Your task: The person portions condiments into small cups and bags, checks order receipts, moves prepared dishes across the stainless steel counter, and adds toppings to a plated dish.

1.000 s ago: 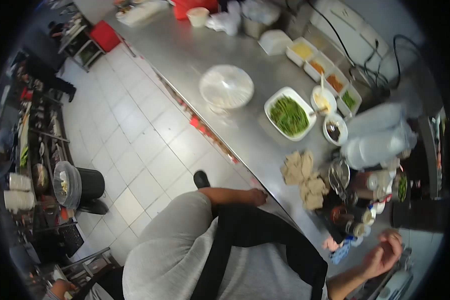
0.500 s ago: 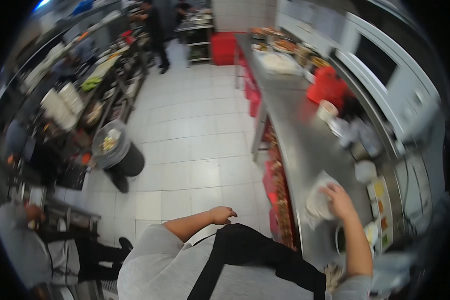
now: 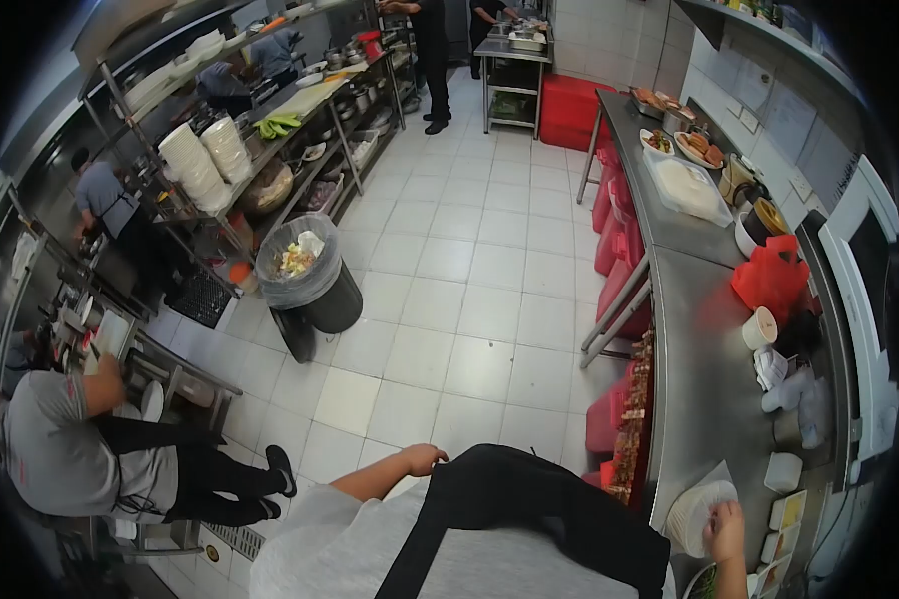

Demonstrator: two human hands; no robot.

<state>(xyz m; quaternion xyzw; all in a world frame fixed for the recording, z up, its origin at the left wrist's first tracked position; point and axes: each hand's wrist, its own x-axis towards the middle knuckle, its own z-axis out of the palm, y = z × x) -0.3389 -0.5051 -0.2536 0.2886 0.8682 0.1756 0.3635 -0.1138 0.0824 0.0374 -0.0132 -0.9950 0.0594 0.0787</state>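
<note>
The person's left hand (image 3: 425, 459) is held in front of the black apron (image 3: 489, 499), fingers loosely bent, with nothing visible in it. The right hand (image 3: 726, 529) rests its fingers on a round white container (image 3: 691, 517) with plastic around it; whether they grip it or only touch it, I cannot tell. The container sits at the near end of the metal tabletop (image 3: 699, 389), close to its left edge. Just beside it are a dish of greens (image 3: 704, 581), partly cut off by the frame, and a row of small white trays (image 3: 788, 510). Farther along the tabletop stand a white cup (image 3: 759, 327) and a red bag (image 3: 772, 280). Across the floor, to the left, a co-worker in a grey shirt (image 3: 45, 439) bends over a work surface, and a lined trash bin (image 3: 335, 298) holds scraps. Beyond, a flat tub (image 3: 687, 187) lies near plates of food, and a red box (image 3: 577, 110) stands by the far wall.
</note>
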